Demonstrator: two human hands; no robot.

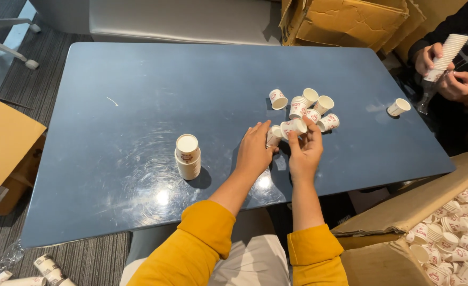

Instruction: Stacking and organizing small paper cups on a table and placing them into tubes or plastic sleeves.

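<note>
Several small white paper cups with red print (308,106) lie on their sides in a cluster on the blue table (138,85). My left hand (254,148) rests palm down with its fingers around one cup (272,135) at the near edge of the cluster. My right hand (305,149) grips another lying cup (293,127) between thumb and fingers. A short stack of nested cups (187,156) stands upright to the left of my hands. One cup (398,107) lies apart at the right.
Across the table at the right, another person's hands (446,71) hold a long stack of cups (446,55). An open cardboard box of loose cups (456,238) stands at the lower right. More cardboard boxes (3,143) sit at the left and top (350,21).
</note>
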